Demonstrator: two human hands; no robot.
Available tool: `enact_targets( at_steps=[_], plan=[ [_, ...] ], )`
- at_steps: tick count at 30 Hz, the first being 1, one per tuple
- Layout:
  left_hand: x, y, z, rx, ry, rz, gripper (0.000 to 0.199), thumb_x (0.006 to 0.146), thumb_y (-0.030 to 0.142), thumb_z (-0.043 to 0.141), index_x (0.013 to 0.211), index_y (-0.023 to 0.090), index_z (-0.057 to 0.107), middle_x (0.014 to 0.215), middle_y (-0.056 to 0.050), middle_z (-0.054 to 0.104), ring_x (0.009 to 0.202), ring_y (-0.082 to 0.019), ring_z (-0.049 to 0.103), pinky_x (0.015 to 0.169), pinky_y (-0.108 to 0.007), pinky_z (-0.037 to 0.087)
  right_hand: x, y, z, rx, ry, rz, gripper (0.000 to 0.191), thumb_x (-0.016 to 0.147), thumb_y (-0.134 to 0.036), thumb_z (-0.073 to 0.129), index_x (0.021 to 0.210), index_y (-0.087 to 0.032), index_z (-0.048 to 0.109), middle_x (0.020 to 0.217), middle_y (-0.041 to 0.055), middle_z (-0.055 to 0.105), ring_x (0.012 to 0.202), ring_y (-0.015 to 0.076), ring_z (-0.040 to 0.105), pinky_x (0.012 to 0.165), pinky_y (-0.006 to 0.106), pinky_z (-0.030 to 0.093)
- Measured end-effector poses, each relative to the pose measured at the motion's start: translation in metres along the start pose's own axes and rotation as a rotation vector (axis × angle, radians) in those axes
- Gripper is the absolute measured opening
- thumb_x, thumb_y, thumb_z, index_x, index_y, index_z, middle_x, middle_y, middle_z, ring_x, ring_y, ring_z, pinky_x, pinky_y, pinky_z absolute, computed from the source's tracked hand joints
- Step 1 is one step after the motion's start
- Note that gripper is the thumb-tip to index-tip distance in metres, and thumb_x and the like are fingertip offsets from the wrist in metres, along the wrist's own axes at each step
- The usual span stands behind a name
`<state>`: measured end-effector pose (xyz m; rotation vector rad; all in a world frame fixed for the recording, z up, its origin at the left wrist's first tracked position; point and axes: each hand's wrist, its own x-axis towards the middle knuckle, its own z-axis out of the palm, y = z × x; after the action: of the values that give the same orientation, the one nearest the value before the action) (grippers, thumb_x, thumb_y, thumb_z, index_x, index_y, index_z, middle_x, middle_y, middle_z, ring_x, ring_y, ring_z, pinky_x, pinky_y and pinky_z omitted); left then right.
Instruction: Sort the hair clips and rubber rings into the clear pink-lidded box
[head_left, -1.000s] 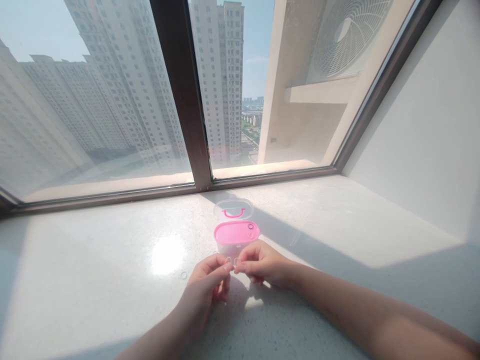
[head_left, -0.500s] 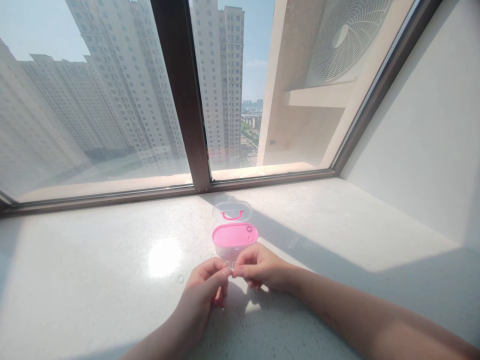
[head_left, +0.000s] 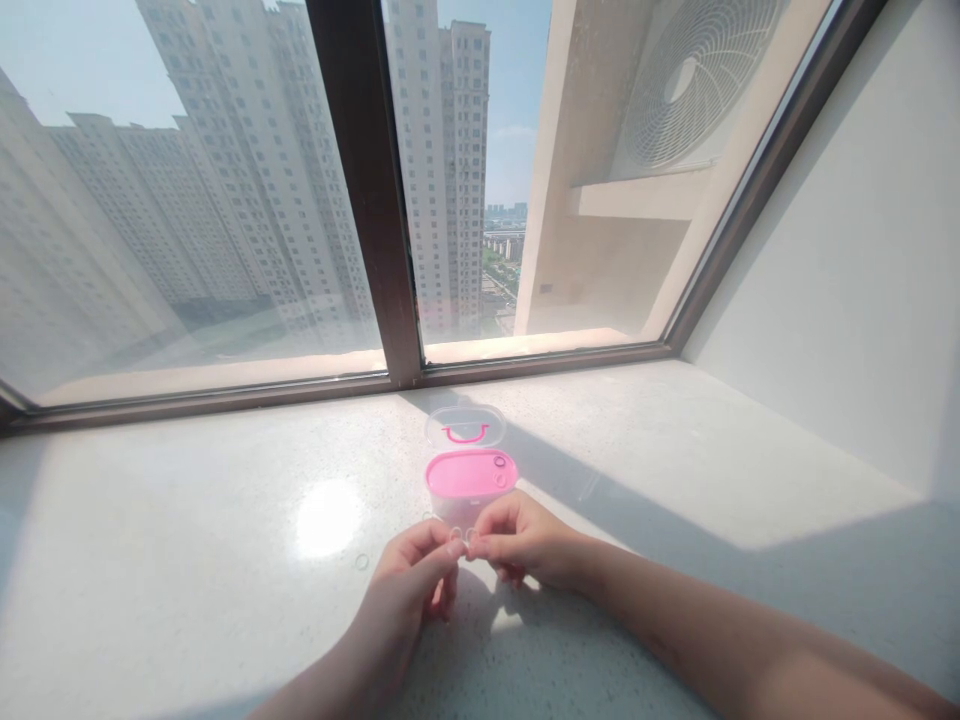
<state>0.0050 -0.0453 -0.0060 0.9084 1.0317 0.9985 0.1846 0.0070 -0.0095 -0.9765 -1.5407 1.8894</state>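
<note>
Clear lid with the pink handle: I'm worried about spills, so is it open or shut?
Open: the clear lid is back behind the oval box, leaving the pink insert uncovered.

On the pale speckled sill (head_left: 187, 560), a pink-topped oval plastic box (head_left: 461, 474) stands beyond your right hand (head_left: 525, 540), a clear lid (head_left: 466, 415) behind it; a thin round ring (head_left: 357, 562) lies left of your left hand (head_left: 412, 570).

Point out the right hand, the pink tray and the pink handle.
Right hand (head_left: 529, 531): head view, back of the hand.
Pink tray (head_left: 459, 475): head view, bare flat surface.
Pink handle (head_left: 466, 441): head view, lowest part of its curve.
</note>
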Motion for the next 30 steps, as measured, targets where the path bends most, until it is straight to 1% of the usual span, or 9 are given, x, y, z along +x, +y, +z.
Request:
enact_targets(
  at_steps=[7,14,19,25,30],
  plan=[
    [-0.0003,-0.0016,-0.0018,0.02,-0.008,0.005,0.024,0.083,0.033,0.063,0.068,0.017,0.053,0.048,0.006,0.043,0.045,-0.008,0.037,0.046,-0.019,0.026,-0.0001,-0.0009,0.0007,0.018,-0.014,-0.01,0.031,0.07,-0.041,0.075,0.072,-0.011,0.066,0.046,-0.0038,0.054,0.038,0.007,0.048,0.036,0.016,0.036],
    [0.0024,-0.0029,-0.0019,0.046,0.007,0.01,0.025,0.083,0.035,0.062,0.068,0.017,0.054,0.047,0.006,0.044,0.044,-0.008,0.037,0.046,-0.02,0.025,0.0006,0.0016,-0.001,0.021,-0.014,0.006,0.03,0.069,-0.04,0.075,0.073,-0.012,0.066,0.047,-0.0037,0.055,0.037,0.0071,0.049,0.036,0.016,0.037],
    [0.0009,-0.0026,-0.0019,0.073,0.017,0.001,0.024,0.084,0.035,0.061,0.07,0.017,0.055,0.049,0.006,0.043,0.046,-0.008,0.038,0.047,-0.02,0.026,0.0016,0.0047,-0.002,0.043,-0.013,-0.015,0.027,0.071,-0.038,0.074,0.075,-0.012,0.067,0.049,-0.0037,0.056,0.037,0.0066,0.048,0.036,0.016,0.037],
    [0.0,-0.0013,-0.0014,0.094,0.016,-0.002,0.025,0.085,0.037,0.06,0.071,0.017,0.054,0.049,0.006,0.043,0.046,-0.008,0.038,0.048,-0.02,0.026,0.0005,0.0023,-0.0021,0.053,-0.02,-0.019,0.02,0.075,-0.032,0.069,0.076,-0.012,0.066,0.048,-0.0032,0.057,0.035,0.0047,0.043,0.033,0.014,0.029],
    [0.0018,-0.0006,-0.0005,0.102,0.018,-0.001,0.025,0.085,0.037,0.06,0.072,0.017,0.055,0.049,0.006,0.044,0.046,-0.008,0.04,0.048,-0.02,0.026,0.0004,0.0013,-0.0016,0.067,-0.034,-0.019,0.018,0.077,-0.03,0.066,0.076,-0.012,0.065,0.047,-0.0035,0.057,0.033,0.0035,0.038,0.031,0.014,0.025]
  ],
)
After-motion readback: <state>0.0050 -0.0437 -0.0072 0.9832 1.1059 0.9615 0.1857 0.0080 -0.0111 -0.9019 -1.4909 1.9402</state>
